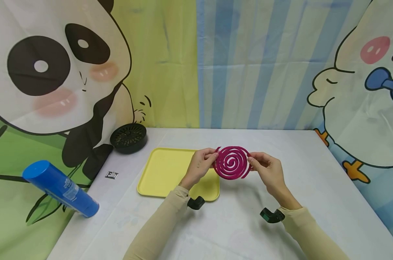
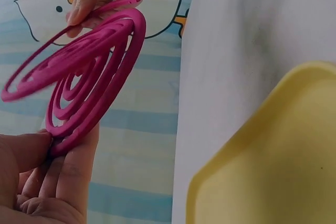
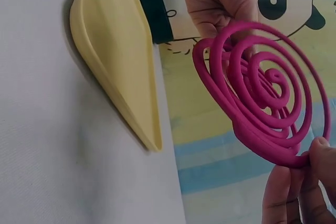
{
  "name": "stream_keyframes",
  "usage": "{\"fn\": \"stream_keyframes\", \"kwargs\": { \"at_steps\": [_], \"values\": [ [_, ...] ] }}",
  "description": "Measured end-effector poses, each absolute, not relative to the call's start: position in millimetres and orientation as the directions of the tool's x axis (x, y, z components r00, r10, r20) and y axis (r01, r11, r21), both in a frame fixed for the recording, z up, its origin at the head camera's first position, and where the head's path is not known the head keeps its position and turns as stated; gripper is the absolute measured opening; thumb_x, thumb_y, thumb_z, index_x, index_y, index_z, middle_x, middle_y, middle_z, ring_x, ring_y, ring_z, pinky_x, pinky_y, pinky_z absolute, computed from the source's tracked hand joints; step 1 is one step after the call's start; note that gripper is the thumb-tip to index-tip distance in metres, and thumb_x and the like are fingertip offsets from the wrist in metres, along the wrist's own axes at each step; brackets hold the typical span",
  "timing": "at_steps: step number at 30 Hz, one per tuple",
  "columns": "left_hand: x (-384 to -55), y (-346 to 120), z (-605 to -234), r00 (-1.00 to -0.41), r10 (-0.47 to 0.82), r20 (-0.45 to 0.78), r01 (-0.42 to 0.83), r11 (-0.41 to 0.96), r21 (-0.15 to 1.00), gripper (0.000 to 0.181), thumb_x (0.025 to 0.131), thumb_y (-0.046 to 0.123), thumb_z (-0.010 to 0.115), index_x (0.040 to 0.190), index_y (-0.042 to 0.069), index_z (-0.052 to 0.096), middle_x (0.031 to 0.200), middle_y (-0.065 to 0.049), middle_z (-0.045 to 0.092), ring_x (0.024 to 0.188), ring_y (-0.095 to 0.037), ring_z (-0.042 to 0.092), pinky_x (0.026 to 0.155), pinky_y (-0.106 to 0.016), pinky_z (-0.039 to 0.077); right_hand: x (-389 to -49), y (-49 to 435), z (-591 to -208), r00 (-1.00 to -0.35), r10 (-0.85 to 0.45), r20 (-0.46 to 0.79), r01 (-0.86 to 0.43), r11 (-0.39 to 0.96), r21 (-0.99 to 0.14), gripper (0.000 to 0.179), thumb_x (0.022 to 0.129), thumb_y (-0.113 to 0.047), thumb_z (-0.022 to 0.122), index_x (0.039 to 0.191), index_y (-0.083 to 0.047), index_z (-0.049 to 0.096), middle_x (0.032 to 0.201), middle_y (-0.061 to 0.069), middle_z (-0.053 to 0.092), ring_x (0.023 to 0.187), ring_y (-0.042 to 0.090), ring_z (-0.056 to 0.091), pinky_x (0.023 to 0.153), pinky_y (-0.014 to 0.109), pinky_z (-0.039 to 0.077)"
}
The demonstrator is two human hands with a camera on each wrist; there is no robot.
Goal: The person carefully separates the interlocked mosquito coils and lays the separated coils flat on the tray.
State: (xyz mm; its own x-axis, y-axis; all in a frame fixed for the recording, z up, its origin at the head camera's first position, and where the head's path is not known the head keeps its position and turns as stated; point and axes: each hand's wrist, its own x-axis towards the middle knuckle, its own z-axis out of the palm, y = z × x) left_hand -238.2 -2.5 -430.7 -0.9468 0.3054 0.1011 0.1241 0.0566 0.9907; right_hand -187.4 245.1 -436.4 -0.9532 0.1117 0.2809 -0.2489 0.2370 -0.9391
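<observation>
A magenta mosquito coil (image 1: 232, 162) is held up between both hands above the table. Its spiral layers stand partly apart, spreading at an angle in the left wrist view (image 2: 79, 72). My left hand (image 1: 201, 164) pinches the coil's left edge between thumb and fingers. On the opposite edge, my right hand (image 1: 269, 169) pinches it the same way, its thumb against the outer ring in the right wrist view. Behind and below the left hand lies a yellow tray (image 1: 164, 169), partly covered by that hand and forearm.
A black round slotted holder (image 1: 129, 138) sits at the back left. Nearer, a small metal piece (image 1: 111, 175) lies flat on the white table (image 1: 313, 159). A blue spray can (image 1: 63, 189) stands at the left edge. Printed curtains hang behind.
</observation>
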Motion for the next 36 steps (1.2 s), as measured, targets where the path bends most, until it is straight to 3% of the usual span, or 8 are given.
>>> {"fn": "stream_keyframes", "kwargs": {
  "at_steps": [11, 21, 29, 36],
  "values": [
    [-237.8, -0.7, -430.9, -0.958, 0.266, 0.103, 0.125, 0.067, 0.99, 0.021, 0.102, 0.014, 0.061, 0.114, 0.0, 0.07, 0.1, -0.016, 0.077, 0.08, -0.012, 0.072, 0.077, -0.029, 0.063, -188.7, 246.7, -439.8, -0.966, 0.056, 0.254, -0.246, 0.12, -0.962, 0.03, 0.098, -0.013, 0.066, 0.117, 0.009, 0.062, 0.102, -0.004, 0.068, 0.088, 0.01, 0.069, 0.077, 0.024, 0.062],
    [-235.8, 0.7, -432.8, -0.957, 0.243, 0.155, 0.188, 0.115, 0.975, 0.021, 0.103, 0.014, 0.06, 0.114, 0.0, 0.07, 0.099, -0.015, 0.077, 0.083, -0.019, 0.074, 0.075, -0.027, 0.063, -190.5, 248.9, -444.9, -0.962, -0.023, 0.274, -0.275, 0.084, -0.958, 0.025, 0.099, -0.01, 0.064, 0.114, 0.01, 0.061, 0.102, -0.004, 0.069, 0.09, 0.008, 0.071, 0.082, 0.025, 0.061],
    [-241.9, -3.4, -437.7, -0.964, 0.175, 0.201, 0.229, 0.163, 0.96, 0.02, 0.102, 0.016, 0.061, 0.111, 0.001, 0.071, 0.094, -0.012, 0.078, 0.082, -0.016, 0.073, 0.073, -0.024, 0.062, -190.1, 250.9, -442.0, -0.97, 0.034, 0.239, -0.231, 0.156, -0.96, 0.031, 0.1, -0.019, 0.065, 0.116, 0.007, 0.062, 0.102, -0.005, 0.067, 0.09, 0.008, 0.07, 0.079, 0.024, 0.062],
    [-242.6, -5.0, -437.6, -0.964, 0.176, 0.2, 0.224, 0.128, 0.966, 0.02, 0.102, 0.016, 0.061, 0.111, 0.0, 0.071, 0.096, -0.013, 0.078, 0.084, -0.018, 0.074, 0.075, -0.026, 0.062, -191.2, 250.7, -440.3, -0.976, 0.103, 0.191, -0.174, 0.152, -0.973, 0.036, 0.098, -0.021, 0.068, 0.118, 0.008, 0.062, 0.101, -0.002, 0.067, 0.09, 0.014, 0.071, 0.078, 0.025, 0.062]
  ]
}}
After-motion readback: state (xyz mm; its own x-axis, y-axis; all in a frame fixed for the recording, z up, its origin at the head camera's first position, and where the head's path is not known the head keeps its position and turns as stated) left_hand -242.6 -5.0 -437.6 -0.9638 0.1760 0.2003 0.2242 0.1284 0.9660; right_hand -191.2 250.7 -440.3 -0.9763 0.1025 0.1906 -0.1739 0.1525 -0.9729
